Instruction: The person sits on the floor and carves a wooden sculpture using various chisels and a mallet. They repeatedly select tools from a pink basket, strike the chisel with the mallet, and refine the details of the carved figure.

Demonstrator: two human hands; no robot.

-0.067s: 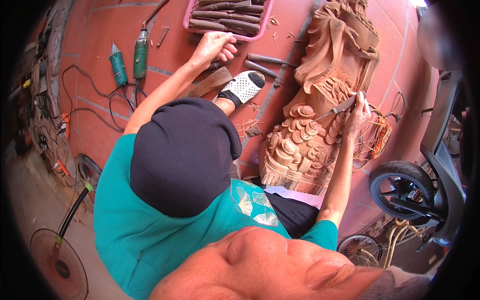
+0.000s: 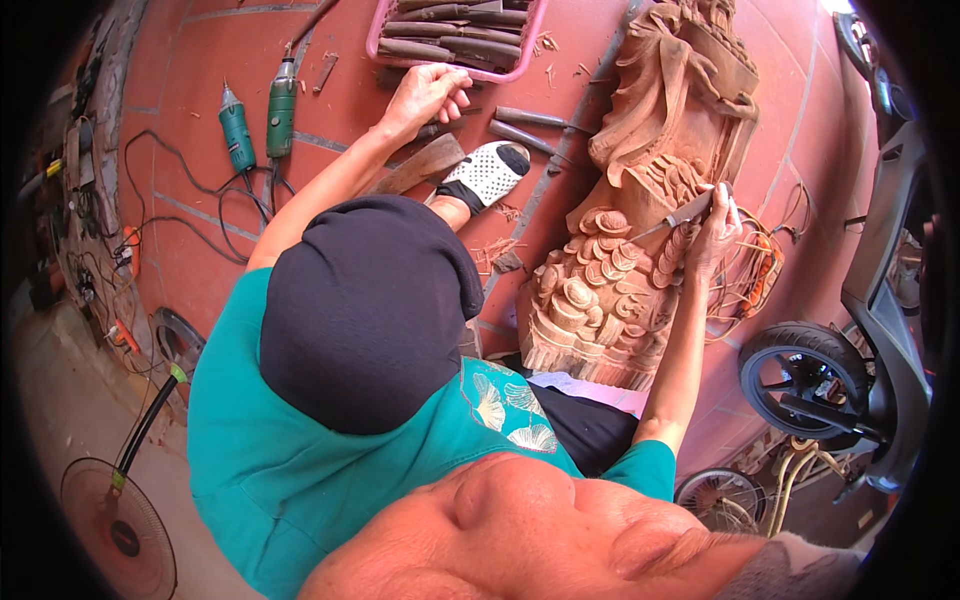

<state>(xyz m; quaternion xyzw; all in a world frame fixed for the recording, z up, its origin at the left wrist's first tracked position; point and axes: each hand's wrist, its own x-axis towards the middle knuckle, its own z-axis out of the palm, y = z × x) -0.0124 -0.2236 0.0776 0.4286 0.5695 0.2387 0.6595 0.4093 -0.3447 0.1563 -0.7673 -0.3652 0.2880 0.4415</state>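
Note:
A carving chisel point(image 2: 688, 210) is gripped in my right hand point(image 2: 716, 228). Its blade slants down to the left, the tip at the coin-like relief of a large carved wooden sculpture point(image 2: 600, 275), which lies lengthwise on the floor to my right. My left hand point(image 2: 425, 100) is raised by the near edge of a pink basket point(image 2: 530, 45) of wooden-handled chisels point(image 2: 455, 32). Its fingers are curled in, and whatever they may hold is hidden. Below that hand are a wooden block point(image 2: 420, 165) and a white dotted shoe point(image 2: 487, 172) on my foot.
Two chisels point(image 2: 530, 128) lie between basket and sculpture. Wood chips point(image 2: 495, 255) are scattered on the red tiles. Two green corded power tools point(image 2: 238, 130) lie at left, cables trailing. An orange power strip point(image 2: 765, 272), a motorbike wheel point(image 2: 805, 380) and a fan point(image 2: 118, 530) stand around.
A blurred round shape at the upper right edge is gone, and part of the motorbike shows there. Both hands, the chisel and the sculpture keep nearly the same places.

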